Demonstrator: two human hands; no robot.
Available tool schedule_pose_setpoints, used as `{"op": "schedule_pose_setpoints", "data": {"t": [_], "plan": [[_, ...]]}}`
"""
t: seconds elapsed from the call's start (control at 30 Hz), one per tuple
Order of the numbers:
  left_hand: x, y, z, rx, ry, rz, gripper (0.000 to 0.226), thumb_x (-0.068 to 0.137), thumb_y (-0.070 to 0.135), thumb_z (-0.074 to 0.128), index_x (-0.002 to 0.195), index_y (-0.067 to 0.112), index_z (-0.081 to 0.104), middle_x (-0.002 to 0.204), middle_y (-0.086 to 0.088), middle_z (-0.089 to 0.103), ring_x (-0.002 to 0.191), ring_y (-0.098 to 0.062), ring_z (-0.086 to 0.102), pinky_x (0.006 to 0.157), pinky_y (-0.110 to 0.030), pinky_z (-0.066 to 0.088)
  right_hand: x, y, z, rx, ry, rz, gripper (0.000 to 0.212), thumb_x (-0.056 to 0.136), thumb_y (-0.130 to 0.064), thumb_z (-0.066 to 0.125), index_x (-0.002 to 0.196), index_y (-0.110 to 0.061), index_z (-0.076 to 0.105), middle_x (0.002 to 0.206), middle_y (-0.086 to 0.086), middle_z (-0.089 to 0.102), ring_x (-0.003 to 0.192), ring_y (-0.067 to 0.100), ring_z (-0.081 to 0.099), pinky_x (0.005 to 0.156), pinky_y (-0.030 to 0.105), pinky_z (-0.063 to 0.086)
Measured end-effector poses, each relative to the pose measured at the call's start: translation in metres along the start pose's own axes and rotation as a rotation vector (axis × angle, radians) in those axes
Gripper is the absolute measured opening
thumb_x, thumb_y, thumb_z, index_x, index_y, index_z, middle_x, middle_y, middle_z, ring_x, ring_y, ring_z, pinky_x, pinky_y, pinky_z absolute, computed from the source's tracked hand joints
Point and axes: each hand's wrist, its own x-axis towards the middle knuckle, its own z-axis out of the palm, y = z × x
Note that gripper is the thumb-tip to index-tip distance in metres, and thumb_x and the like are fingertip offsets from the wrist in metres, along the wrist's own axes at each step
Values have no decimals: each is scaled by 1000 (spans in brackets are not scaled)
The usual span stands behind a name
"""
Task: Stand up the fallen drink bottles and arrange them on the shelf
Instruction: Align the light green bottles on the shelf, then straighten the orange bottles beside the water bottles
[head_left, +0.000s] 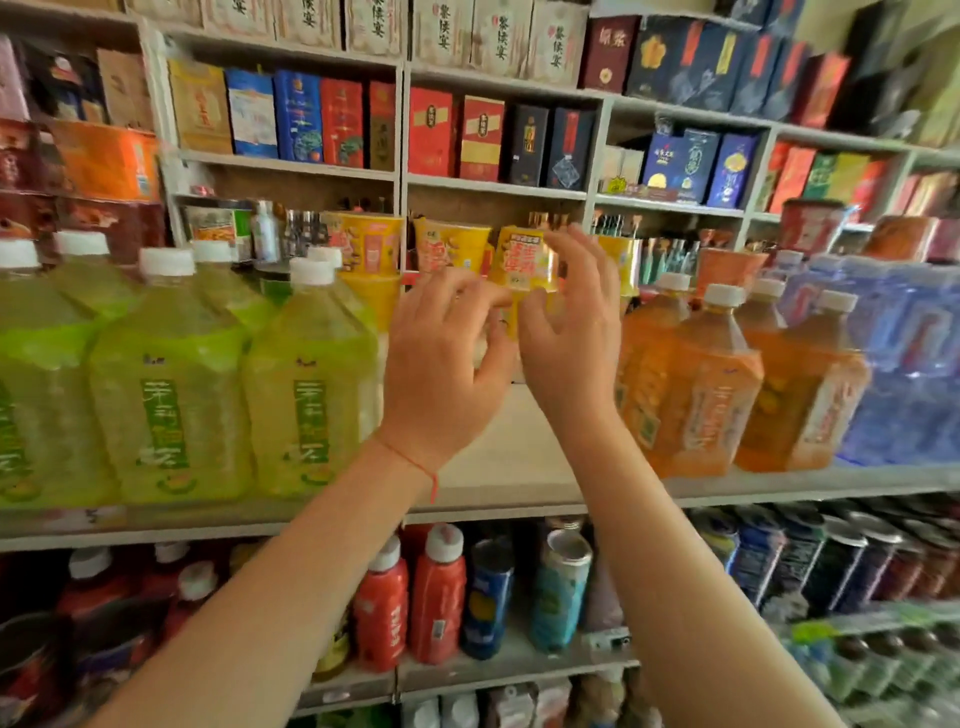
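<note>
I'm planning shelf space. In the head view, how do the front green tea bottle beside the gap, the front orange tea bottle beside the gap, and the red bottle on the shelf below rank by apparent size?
1. Green tea bottle and orange tea bottle: look alike, so unranked.
2. Red bottle: clearly smallest.

Left of the fingers (470, 296) stood seven green bottles (311, 384), as far as the crowding allowed a count. Right of them stood four orange bottles (701, 384). Behind the fingertips stood four yellow cups (524, 257). Two hands were present.
</note>
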Motion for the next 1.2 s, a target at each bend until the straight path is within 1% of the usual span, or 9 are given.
{"op": "schedule_pose_setpoints", "data": {"t": [0.1,0.2,0.33,0.47,0.6,0.77,0.97,1.1,1.2], "plan": [[6,41,50,-201,-141,-140,31,87,20,55,113,9,66,111,-4,60,108,-17,53,97,-35,44,33,45,-76,-237,182,-49,42,91,-16,49,131,-8,59,137,9,57,130,26,49,109,49,39],[11,83,91,-383,-359,-339,47,94,28,63,138,19,52,131,9,46,117,3,36,98,-7,30,48,83,-125,-117,-17,360,40,100,-27,42,136,-16,54,133,5,58,124,21,52,95,32,39],[10,120,145,-538,-485,-528,77,86,59,64,152,36,31,152,7,38,136,-7,37,112,-36,38,45,135,-149,395,-242,886,37,99,-46,41,101,-26,72,100,3,76,99,23,71,95,44,54],[8,131,168,-583,-397,-665,81,72,75,58,145,47,37,141,7,51,128,-15,54,105,-47,49,23,166,-152,718,-369,1126,43,98,-54,45,102,-22,73,81,3,77,79,21,72,73,38,56],[10,135,168,-571,-325,-697,56,77,67,61,130,51,51,131,11,61,119,-12,61,102,-45,52,23,176,-146,789,-442,1095,48,99,-57,41,102,-23,73,83,3,77,83,22,73,73,38,56],[8,132,155,-524,-237,-739,37,78,58,62,114,55,57,126,11,63,115,-12,63,98,-39,54,18,162,-132,845,-521,1083,57,98,-62,38,108,-19,75,95,7,78,95,27,72,95,48,55],[8,122,134,-500,-137,-837,43,73,54,66,115,46,62,122,6,67,110,-16,65,95,-42,56,11,137,-113,804,-591,1081,49,103,-53,34,97,-22,71,80,0,75,79,17,70,77,34,56],[13,148,142,-93,-14,-428,49,90,29,58,138,21,53,144,-1,51,136,-16,44,114,-35,37,27,144,-147,462,-381,486,33,106,-31,40,133,-23,57,119,-17,61,111,-4,54,93,11,41],[24,173,167,135,-1,-39,49,92,31,54,137,12,56,147,-11,50,143,-29,39,119,-56,28,54,162,-194,294,-86,158,30,101,-26,44,129,-28,56,128,-8,61,120,12,56,99,30,47]]}}
